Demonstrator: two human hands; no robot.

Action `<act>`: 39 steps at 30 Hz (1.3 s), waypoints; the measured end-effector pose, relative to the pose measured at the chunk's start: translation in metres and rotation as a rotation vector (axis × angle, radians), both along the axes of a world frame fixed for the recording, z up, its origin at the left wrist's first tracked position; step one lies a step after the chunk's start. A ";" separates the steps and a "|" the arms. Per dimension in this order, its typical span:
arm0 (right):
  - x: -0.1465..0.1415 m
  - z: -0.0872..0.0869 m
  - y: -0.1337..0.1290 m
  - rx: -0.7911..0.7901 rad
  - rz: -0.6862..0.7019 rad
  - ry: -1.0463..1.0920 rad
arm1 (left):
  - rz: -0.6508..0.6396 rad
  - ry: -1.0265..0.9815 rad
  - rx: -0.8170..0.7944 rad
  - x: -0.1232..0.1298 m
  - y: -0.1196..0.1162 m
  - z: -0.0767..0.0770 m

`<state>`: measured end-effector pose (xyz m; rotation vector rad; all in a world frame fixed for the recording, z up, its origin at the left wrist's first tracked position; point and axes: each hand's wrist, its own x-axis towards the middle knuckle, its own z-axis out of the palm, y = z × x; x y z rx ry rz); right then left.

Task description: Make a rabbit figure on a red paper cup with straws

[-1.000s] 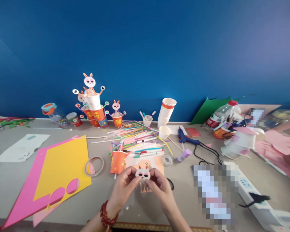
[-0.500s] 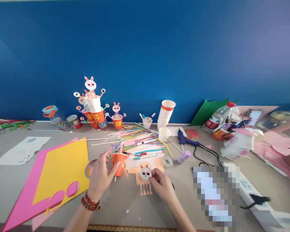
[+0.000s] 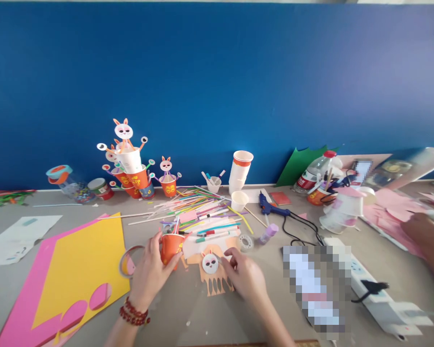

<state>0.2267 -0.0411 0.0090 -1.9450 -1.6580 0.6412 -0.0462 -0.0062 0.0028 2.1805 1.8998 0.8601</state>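
Observation:
My left hand (image 3: 154,270) is wrapped round an orange paper cup (image 3: 171,246) with yellow print; straws stick up from its mouth. To its right, a round white rabbit face (image 3: 210,263) with orange ears, pink patches and dark eyes lies on a peach paper sheet (image 3: 217,284) with cut-out slits. Just beside the face's right edge is my right hand (image 3: 244,274), its fingers bent, thumb and index finger a little apart, with no clear hold on the face. Straws and pens (image 3: 202,212) lie in a heap behind the cup.
Finished rabbit cups (image 3: 130,161) stand at the back left. Yellow card (image 3: 83,265) and a tape roll (image 3: 125,262) lie left. A blue glue gun (image 3: 271,206), glue stick (image 3: 268,233) and power strip (image 3: 365,279) are right. Another person's hand (image 3: 421,233) touches pink paper.
My right fingers have come slightly away from the rabbit face, which they were touching. The cup in my left hand is turned a little. The whole view has shifted to the right.

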 end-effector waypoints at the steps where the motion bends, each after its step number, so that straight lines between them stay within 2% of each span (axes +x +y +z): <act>1: 0.009 0.001 -0.001 0.015 -0.017 -0.015 | 0.000 -0.002 -0.004 0.000 -0.001 -0.001; 5: 0.049 -0.001 -0.006 0.101 -0.142 -0.114 | 0.020 -0.004 -0.042 -0.002 -0.002 -0.007; 8: 0.065 -0.006 -0.008 0.163 -0.141 -0.186 | 0.043 -0.018 -0.064 -0.002 -0.002 -0.007; 13: 0.057 -0.012 0.001 0.222 0.054 -0.309 | 0.055 -0.060 0.118 -0.001 -0.002 0.004; 17: 0.051 -0.017 0.008 0.182 0.078 -0.413 | 0.069 -0.173 0.224 -0.006 -0.009 0.014; 20: 0.052 -0.020 0.008 0.191 0.083 -0.436 | 0.077 -0.244 0.241 -0.011 -0.014 0.015; 25: 0.048 -0.013 0.004 0.289 0.080 -0.391 | 0.046 -0.187 0.147 -0.017 -0.009 0.009; 28: 0.043 -0.007 0.003 0.299 0.142 -0.307 | 0.063 -0.208 0.122 -0.032 0.004 0.012; 32: 0.040 -0.004 0.000 0.307 0.218 -0.189 | 0.239 -0.234 0.201 -0.073 0.016 0.027; 33: 0.040 -0.005 -0.001 0.312 0.219 -0.169 | 0.250 -0.212 0.193 -0.083 0.016 0.031; 34: 0.040 -0.006 -0.002 0.315 0.216 -0.154 | 0.212 -0.155 0.140 -0.090 0.014 0.034; 36: 0.040 -0.007 -0.004 0.318 0.208 -0.134 | 0.045 0.032 -0.034 -0.097 0.006 0.033; 39: 0.038 -0.006 -0.005 0.321 0.199 -0.113 | -0.143 0.264 -0.204 -0.095 -0.008 0.020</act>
